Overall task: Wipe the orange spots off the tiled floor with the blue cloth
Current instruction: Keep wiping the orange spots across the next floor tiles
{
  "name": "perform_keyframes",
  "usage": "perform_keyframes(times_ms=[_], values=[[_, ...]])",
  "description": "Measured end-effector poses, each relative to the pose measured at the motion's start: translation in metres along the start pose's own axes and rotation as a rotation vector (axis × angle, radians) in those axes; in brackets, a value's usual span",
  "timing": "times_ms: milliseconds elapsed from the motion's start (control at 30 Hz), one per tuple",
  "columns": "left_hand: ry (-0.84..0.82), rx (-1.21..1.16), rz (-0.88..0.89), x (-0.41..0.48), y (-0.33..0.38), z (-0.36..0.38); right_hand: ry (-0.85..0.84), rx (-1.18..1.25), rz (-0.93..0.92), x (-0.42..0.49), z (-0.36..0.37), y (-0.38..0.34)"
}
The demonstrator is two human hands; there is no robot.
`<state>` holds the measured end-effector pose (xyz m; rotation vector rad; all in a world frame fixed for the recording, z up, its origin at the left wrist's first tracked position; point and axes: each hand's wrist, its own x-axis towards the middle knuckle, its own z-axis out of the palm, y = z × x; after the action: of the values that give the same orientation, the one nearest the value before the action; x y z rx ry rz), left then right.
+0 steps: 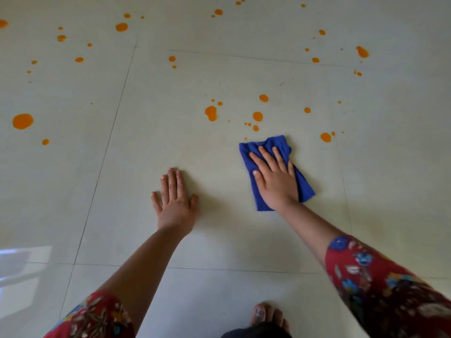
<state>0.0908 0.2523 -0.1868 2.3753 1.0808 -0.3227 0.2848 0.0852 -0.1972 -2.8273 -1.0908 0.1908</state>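
While the right hand (277,181) lay flat on the folded blue cloth (275,172), its fingers (266,154) were spread open and pressed down on the fabric rather than curled around it. The cloth rested on the pale glossy tiled floor (219,215), a rumpled oblong with its far end pointing away from the person. Just beyond that far end sat the nearest orange spots (256,123), a cluster of round drops and one larger elongated blot; one more drop lay just off the cloth's far right corner. Farther beyond the cloth, and well off to its left, many more orange drops were scattered over the neighbouring tiles, the largest a round patch far to the left. To the left of the cloth, apart from it, the left hand (174,203) was planted palm down on bare tile, fingers open and together, holding nothing. Both forearms wore red floral sleeves (380,284) pushed up toward the elbow. Nearer the person than the cloth, the toes of a bare foot (268,313) showed on the floor.
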Motion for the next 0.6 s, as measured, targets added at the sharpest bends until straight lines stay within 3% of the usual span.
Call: perform_keyframes(times_ms=[67, 233, 300, 433, 500, 600], values=[[0.034, -0.03, -0.001, -0.002, 0.006, -0.002, -0.003, 0.006, -0.026, 0.003, 0.006, -0.027], [0.031, 0.069, 0.164, -0.013, 0.007, -0.007, -0.071, -0.004, -0.481, -0.077, 0.019, -0.02], [0.007, 0.112, 0.198, -0.017, 0.003, -0.011, -0.06, -0.006, -0.456, -0.074, 0.013, 0.01], [-0.038, 0.185, 0.217, -0.015, 0.002, -0.029, -0.047, 0.059, -0.193, 0.002, 0.001, 0.0], [-0.079, 0.196, 0.184, -0.011, 0.006, -0.046, -0.049, 0.113, -0.215, 0.02, 0.004, -0.036], [-0.17, 0.29, 0.169, 0.002, 0.014, -0.08, -0.051, 0.13, -0.412, -0.005, 0.016, -0.073]])
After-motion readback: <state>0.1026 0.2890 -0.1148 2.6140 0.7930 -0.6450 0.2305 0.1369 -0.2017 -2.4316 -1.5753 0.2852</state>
